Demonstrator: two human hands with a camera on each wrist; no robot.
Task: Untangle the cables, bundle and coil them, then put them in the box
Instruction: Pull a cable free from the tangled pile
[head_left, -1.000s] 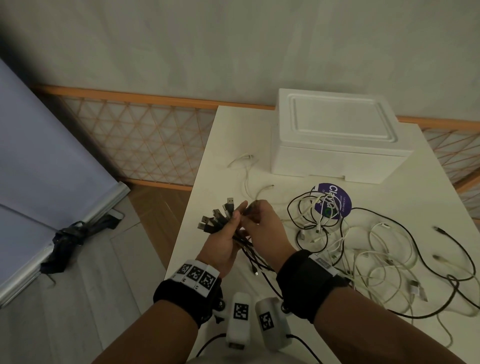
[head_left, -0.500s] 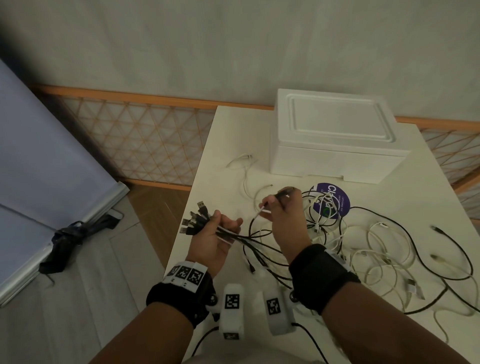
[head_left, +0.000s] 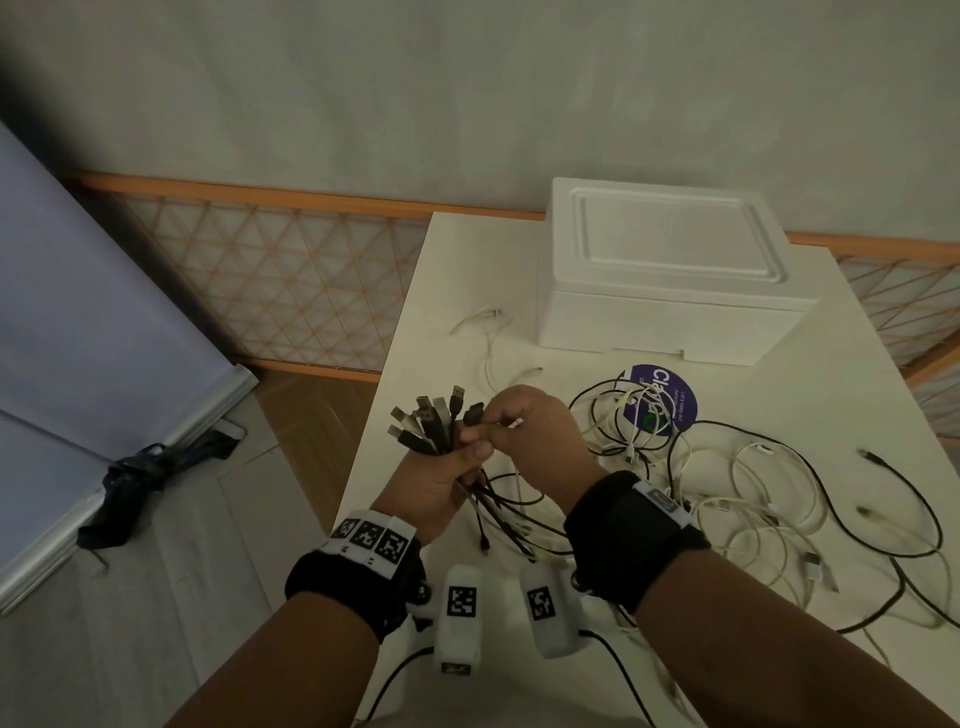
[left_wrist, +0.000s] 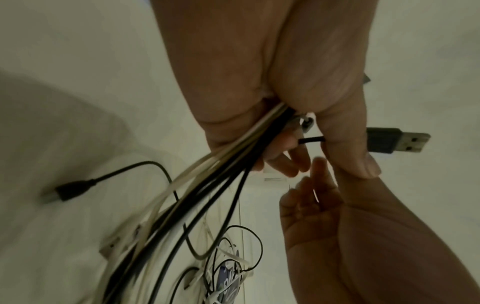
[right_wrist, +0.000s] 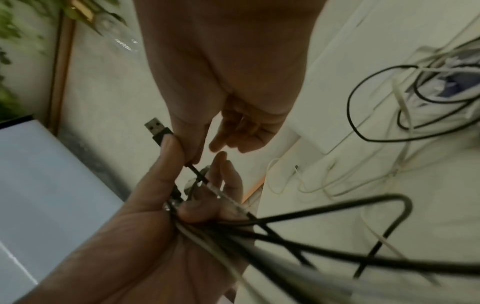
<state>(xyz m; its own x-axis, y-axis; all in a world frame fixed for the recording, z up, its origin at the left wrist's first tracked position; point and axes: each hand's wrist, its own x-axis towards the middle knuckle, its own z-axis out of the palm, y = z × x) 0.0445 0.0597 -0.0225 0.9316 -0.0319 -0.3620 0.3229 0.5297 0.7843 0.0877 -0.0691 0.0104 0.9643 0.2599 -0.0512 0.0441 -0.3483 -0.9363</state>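
Head view: our left hand (head_left: 441, 483) grips a bunch of cables (head_left: 434, 426) over the white table (head_left: 457, 249), plug ends fanning up and away from us, cords trailing down toward our body. Our right hand (head_left: 530, 431) meets it, fingertips pinched at the bunch's right side. The closed white foam box (head_left: 670, 275) sits at the table's far end; loose cables (head_left: 779, 493) sprawl to the right over a purple round sticker (head_left: 670, 395).

Left wrist view: here we see the grip from below, fingers curled round black and white cords, a USB plug (left_wrist: 397, 143) jutting sideways past the thumb.

Right wrist view: only this one shows our right thumb and forefinger closed on one thin black cord just below that USB plug (right_wrist: 158, 129), the other right fingers loosely spread. The plug points up and left.
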